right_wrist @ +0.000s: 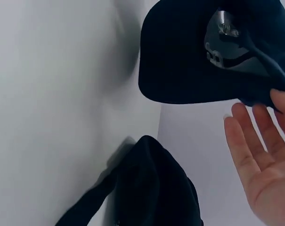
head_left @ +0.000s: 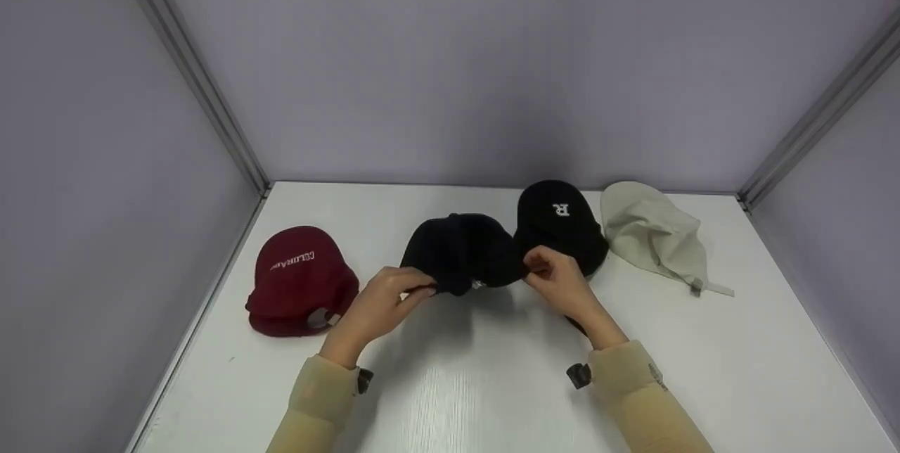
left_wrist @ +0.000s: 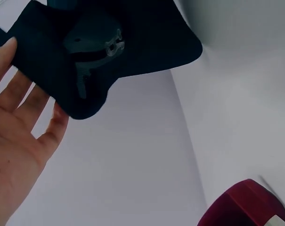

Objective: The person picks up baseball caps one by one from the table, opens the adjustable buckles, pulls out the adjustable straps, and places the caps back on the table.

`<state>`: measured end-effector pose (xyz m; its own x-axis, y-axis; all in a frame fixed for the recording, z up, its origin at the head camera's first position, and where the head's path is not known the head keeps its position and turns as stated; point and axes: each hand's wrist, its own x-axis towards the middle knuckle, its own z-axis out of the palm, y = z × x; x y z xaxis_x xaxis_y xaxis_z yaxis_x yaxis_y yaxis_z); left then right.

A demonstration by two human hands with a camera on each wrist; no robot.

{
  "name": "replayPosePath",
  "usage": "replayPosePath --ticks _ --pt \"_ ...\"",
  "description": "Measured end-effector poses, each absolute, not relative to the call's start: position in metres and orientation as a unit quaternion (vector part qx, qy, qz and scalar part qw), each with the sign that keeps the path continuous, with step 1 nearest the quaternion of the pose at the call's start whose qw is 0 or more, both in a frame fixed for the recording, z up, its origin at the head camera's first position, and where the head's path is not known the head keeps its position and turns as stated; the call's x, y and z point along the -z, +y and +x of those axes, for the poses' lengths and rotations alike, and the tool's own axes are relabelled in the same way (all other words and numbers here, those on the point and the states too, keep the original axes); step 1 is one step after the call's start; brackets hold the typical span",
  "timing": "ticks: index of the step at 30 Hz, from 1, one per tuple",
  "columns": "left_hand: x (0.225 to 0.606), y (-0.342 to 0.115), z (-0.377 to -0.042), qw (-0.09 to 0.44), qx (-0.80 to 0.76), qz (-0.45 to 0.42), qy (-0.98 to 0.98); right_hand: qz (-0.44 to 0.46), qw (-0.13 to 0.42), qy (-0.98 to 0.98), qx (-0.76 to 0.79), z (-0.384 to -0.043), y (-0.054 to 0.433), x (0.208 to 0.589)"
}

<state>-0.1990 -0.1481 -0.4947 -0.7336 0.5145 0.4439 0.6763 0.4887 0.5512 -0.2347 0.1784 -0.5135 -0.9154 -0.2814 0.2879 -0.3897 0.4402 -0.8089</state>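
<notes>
A dark baseball cap (head_left: 457, 245) is held up over the middle of the white table, a hand at either side of it. My left hand (head_left: 383, 302) pinches its left edge between thumb and fingers. On the opposite side, my right hand (head_left: 562, 288) pinches the right edge. The left wrist view looks up at the cap's underside (left_wrist: 151, 42), where pale lettering shows inside. In the right wrist view its brim (right_wrist: 175, 61) sticks out beyond the fingers. Just behind my right hand lies a black cap (head_left: 552, 217) with a white R, partly covered by that hand.
A dark red cap (head_left: 299, 277) with white lettering lies at the left of the white table (head_left: 464, 397). At the back right rests a beige cap (head_left: 650, 231), its strap pointing right. Grey panels (head_left: 450, 66) wall the table at the back and both sides.
</notes>
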Motion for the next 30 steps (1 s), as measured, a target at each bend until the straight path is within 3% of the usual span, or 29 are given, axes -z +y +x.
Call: replayPosePath --ticks 6,13,22,30 --pt "0.503 -0.15 -0.199 0.022 0.365 -0.376 -0.851 0.239 0.045 -0.863 -0.443 -0.232 0.182 0.521" --pt "0.509 -0.152 -0.2 -0.027 0.359 -0.372 -0.856 0.227 0.074 -0.915 -0.325 -0.236 0.182 0.533" --pt "0.521 -0.144 -0.204 -0.042 0.299 -0.323 -0.897 0.232 0.125 -0.95 -0.168 -0.242 0.177 0.551" --pt "0.529 -0.137 -0.202 -0.04 0.272 -0.279 -0.92 0.21 0.108 -0.954 -0.186 -0.241 0.174 0.559"
